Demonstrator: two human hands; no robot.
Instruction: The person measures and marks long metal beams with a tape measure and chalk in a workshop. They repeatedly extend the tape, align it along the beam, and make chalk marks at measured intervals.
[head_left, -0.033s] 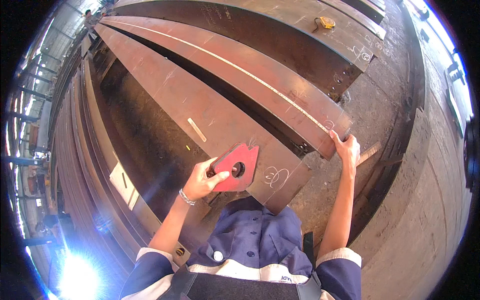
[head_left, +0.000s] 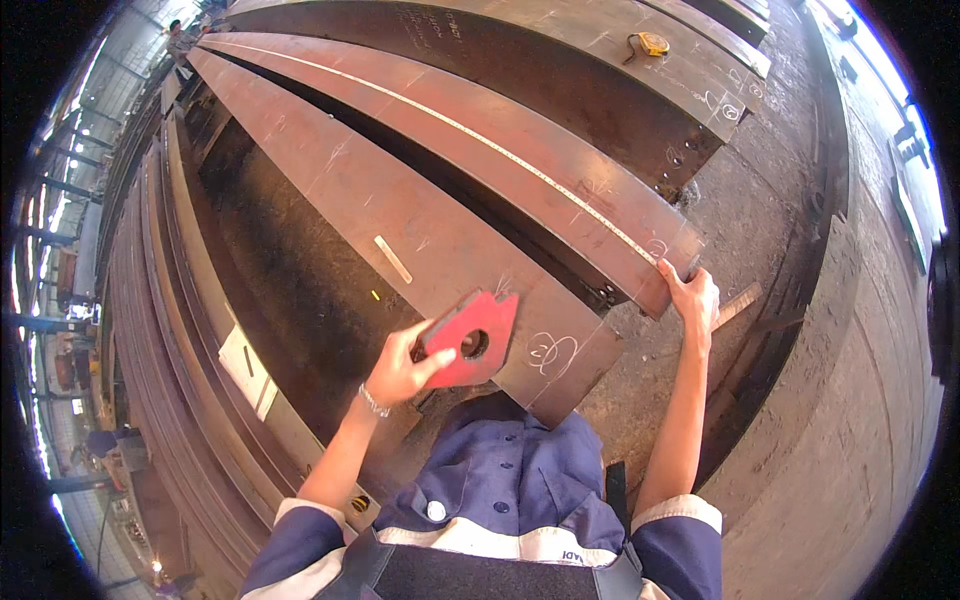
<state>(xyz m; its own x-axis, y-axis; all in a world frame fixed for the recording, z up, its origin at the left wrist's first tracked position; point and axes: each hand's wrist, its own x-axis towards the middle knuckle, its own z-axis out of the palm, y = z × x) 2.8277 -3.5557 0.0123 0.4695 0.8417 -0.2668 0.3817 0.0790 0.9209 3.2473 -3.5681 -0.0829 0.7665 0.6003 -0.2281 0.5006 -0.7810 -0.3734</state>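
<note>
My left hand [head_left: 398, 362] is closed round a red welding magnet [head_left: 494, 337], a flat angular block with a round hole, its thumb pressed on the face. The magnet hovers over the near end of a rust-brown steel beam [head_left: 385, 200], which bears a chalk mark. At the near end of the neighbouring beam [head_left: 560, 160], my right hand [head_left: 693, 297] pinches the end of a long, pale measuring tape [head_left: 480, 135]. The tape runs along that beam's top to its far end. Part of the right fingers is hidden at the beam's edge.
A yellow tape measure [head_left: 654, 44] lies on a farther beam. A pale strip [head_left: 393, 260] rests on the near beam. At the far end stands another person [head_left: 181, 42]; at lower left is another [head_left: 105, 442]. Long steel sections [head_left: 165, 290] lie on the left.
The red magnet and my left hand have shifted and tilted slightly. The bright flash at lower left has died to a small glow. My right hand stays put.
</note>
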